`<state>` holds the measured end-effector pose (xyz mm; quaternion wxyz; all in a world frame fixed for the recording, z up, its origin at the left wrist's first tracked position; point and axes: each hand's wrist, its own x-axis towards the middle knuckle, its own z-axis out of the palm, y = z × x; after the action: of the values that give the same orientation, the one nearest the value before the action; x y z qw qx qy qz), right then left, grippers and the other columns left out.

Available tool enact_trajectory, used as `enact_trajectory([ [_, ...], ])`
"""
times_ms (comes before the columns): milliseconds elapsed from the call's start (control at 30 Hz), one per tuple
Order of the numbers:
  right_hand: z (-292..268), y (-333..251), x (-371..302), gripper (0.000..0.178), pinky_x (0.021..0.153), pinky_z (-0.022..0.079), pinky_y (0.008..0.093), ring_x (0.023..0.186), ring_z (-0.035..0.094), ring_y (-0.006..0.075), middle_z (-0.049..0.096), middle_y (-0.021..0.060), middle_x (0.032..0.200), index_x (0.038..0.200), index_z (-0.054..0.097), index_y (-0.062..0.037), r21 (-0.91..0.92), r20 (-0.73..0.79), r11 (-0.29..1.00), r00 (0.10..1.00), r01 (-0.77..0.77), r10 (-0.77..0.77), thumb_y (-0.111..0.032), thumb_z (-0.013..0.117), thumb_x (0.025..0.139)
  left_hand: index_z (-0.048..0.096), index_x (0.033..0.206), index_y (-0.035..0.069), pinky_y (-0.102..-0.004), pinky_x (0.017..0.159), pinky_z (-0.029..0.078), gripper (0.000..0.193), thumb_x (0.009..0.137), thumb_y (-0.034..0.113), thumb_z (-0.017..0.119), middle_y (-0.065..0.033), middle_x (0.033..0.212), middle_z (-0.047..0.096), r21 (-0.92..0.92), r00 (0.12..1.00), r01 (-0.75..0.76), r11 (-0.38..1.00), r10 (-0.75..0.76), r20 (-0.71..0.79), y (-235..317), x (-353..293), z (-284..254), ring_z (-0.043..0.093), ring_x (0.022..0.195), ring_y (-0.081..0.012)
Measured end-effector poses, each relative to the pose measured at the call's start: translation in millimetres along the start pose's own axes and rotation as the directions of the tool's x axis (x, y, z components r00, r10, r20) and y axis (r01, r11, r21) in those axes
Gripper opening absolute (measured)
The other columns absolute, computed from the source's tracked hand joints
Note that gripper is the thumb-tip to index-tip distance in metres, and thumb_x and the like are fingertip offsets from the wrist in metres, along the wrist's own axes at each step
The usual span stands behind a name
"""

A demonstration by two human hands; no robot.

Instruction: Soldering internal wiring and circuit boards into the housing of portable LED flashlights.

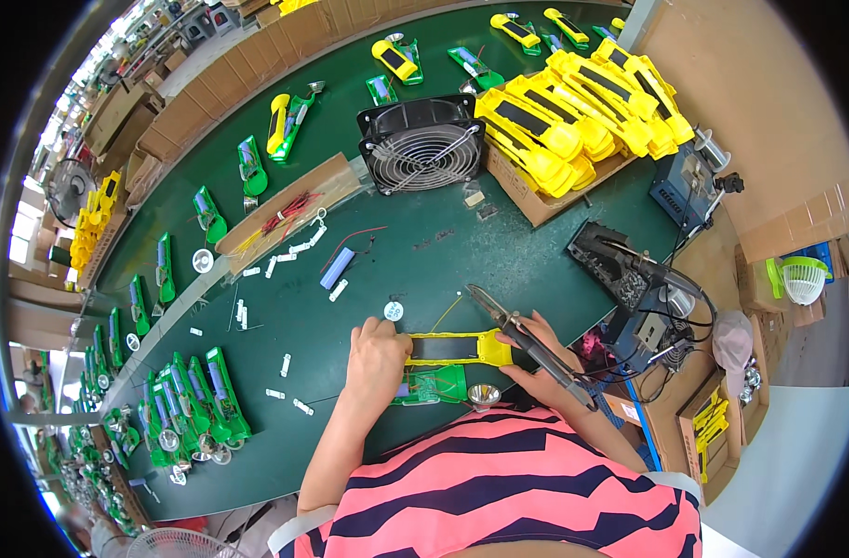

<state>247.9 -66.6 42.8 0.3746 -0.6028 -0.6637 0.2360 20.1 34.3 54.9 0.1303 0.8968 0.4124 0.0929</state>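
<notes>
In the head view, the yellow casing (492, 350) with its dark panel (445, 349) lay in front of the person, over the green lamp housing (450, 379). The left hand (376, 365) had its fingers clamped on the casing's left end. The right hand (539, 383) gripped a soldering-iron-like tool (527, 342), fingers closed, near the casing's right end. If hot, that tool could scorch plastic should the wrist dip; a snag on the thin wire (446, 314) could pull it loose.
</notes>
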Motion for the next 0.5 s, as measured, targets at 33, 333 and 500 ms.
enact_trajectory([
  [33,0,0,0,0.040,0.101,0.031,0.0425,0.103,0.053,0.0282,0.054,0.0092,0.109,0.107,0.059,-0.0116,0.001,-0.002,1.000,1.000,0.000,0.000,-0.014,0.069,0.068,0.063,0.064,0.007,-0.0346,0.065,0.038,0.008,0.064,0.004,0.056,-0.0069,0.066,0.050,0.006,1.000,-0.005,1.000,0.005,-0.001,0,0,-1,0.049,0.072,-0.0227],
  [333,-4,-4,2,0.043,0.101,0.028,0.0463,0.098,0.055,0.0237,0.056,0.0083,0.108,0.106,0.056,-0.0117,0.012,0.052,0.995,0.994,-0.100,0.099,-0.012,0.070,0.065,0.065,0.072,0.009,-0.0351,0.064,0.040,0.011,0.061,0.007,0.068,-0.0035,0.074,0.052,-0.508,0.977,-0.162,0.846,0.063,-0.206,12,3,-44,0.048,0.074,-0.0224],
  [500,-2,1,0,0.044,0.099,0.035,0.0405,0.099,0.054,0.0293,0.053,0.0068,0.109,0.110,0.057,-0.0174,-0.056,0.085,0.996,0.994,-0.069,0.074,-0.017,0.070,0.067,0.057,0.067,0.007,-0.0334,0.075,0.038,0.006,0.065,0.011,0.053,-0.0082,0.082,0.048,0.112,0.923,-0.371,0.922,0.354,0.148,52,-13,-22,0.046,0.087,-0.0223],
])
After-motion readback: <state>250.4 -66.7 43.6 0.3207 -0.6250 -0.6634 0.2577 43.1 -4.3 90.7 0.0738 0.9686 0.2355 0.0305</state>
